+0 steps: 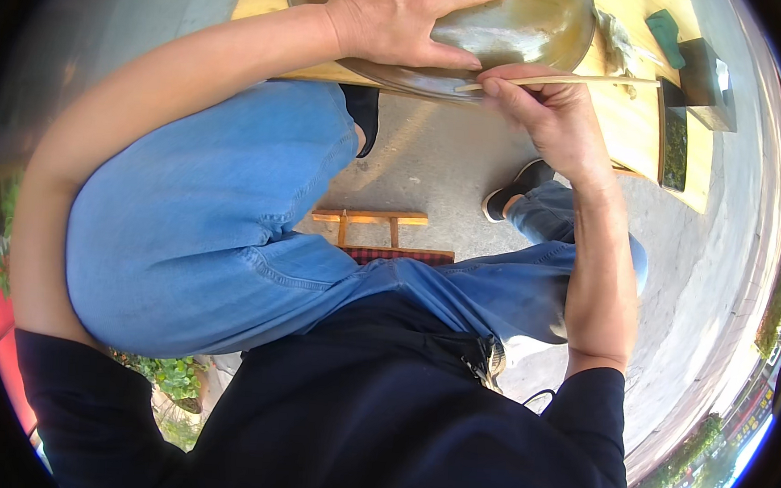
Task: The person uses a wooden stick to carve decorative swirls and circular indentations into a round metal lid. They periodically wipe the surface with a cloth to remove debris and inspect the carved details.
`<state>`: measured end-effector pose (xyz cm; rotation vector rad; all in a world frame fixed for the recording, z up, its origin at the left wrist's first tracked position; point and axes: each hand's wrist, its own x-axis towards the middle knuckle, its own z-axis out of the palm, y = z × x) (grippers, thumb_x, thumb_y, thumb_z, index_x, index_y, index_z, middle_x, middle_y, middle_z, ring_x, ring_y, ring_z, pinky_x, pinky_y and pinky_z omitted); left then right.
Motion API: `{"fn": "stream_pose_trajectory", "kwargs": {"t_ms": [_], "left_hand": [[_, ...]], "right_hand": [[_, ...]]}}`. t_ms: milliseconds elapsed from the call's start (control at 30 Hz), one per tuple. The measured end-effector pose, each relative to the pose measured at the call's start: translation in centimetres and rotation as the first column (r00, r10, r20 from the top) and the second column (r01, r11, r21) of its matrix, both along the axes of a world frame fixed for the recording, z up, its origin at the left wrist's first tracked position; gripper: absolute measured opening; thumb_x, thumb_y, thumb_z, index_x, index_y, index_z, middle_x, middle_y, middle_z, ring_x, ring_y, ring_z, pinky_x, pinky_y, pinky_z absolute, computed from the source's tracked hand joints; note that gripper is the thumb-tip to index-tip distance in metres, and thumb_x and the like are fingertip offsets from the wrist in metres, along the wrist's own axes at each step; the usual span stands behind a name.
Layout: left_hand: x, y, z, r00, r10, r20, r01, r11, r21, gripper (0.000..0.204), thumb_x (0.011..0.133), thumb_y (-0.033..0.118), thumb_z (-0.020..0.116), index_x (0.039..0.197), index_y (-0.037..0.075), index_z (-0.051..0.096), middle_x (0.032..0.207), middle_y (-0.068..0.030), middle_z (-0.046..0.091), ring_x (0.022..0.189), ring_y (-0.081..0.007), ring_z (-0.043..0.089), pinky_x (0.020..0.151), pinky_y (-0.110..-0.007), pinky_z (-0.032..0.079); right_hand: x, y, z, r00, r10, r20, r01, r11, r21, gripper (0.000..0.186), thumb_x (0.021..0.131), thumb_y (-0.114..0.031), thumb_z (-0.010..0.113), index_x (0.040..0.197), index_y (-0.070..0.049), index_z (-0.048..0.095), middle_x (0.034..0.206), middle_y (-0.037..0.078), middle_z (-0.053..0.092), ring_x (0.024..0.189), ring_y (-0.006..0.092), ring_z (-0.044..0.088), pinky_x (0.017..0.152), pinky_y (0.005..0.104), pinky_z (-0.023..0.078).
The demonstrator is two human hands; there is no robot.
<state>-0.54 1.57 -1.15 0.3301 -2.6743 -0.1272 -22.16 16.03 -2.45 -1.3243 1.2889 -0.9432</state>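
Note:
A large round metal dish point(551, 26), brownish-gold and shiny, lies at the near edge of a yellow wooden table point(625, 142). My left hand point(391, 20) rests flat on its surface, open, fingers spread toward the right. Pinched in my right hand point(546, 106) is a thin pale wooden stick point(602, 81), held much like a pen. Its left end meets the dish's near rim, while the other end points right over the table. Whether that left end has a tip of another kind is too small to tell. The dish's far side is cut off by the picture's edge.
Right of the dish lie crumpled clear plastic point(619, 43), a green cloth point(665, 37), a dark box point(707, 74) and a flat black glossy thing point(672, 136). Below me is a wooden stool with a checked seat point(399, 256). Green plants point(172, 378) grow at the lower left.

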Motion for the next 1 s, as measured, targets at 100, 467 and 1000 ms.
{"fn": "stream_pose_trajectory", "kwargs": {"t_ms": [100,467,1000], "left_hand": [[-0.2,0.0,-0.3,1.000,0.008,-0.004,-0.008,1.000,-0.004,0.083,0.081,0.051,0.080,0.145,0.005,0.057,0.150,-0.0232,0.053,0.137,-0.0403,0.052,0.115,-0.051,0.039],[0.1,0.2,0.1,1.000,0.013,-0.011,-0.013,1.000,0.006,0.083,0.080,0.050,0.080,0.144,0.003,0.058,0.150,-0.0239,0.053,0.134,-0.0406,0.054,0.113,-0.051,0.041],[0.0,0.2,0.3,1.000,0.012,-0.005,-0.012,1.000,0.018,0.080,0.081,0.048,0.080,0.143,0.002,0.059,0.149,-0.0242,0.054,0.135,-0.0408,0.053,0.113,-0.050,0.041]], "right_hand": [[-0.2,0.0,0.2,0.999,0.022,-0.023,-0.022,1.000,0.005,0.016,0.102,-0.009,0.070,0.114,-0.002,0.079,0.090,0.002,0.077,0.077,0.0065,0.063,0.068,0.0227,0.051],[-1.6,-0.2,0.1,0.999,0.040,-0.027,-0.039,0.998,0.041,0.015,0.101,-0.009,0.071,0.112,-0.004,0.080,0.092,0.002,0.078,0.076,0.0046,0.061,0.068,0.0220,0.050],[-0.2,0.0,0.6,0.997,0.027,-0.075,-0.028,0.999,-0.018,0.015,0.101,-0.007,0.070,0.112,-0.003,0.080,0.085,0.000,0.075,0.071,0.0044,0.058,0.063,0.0217,0.047]]}}
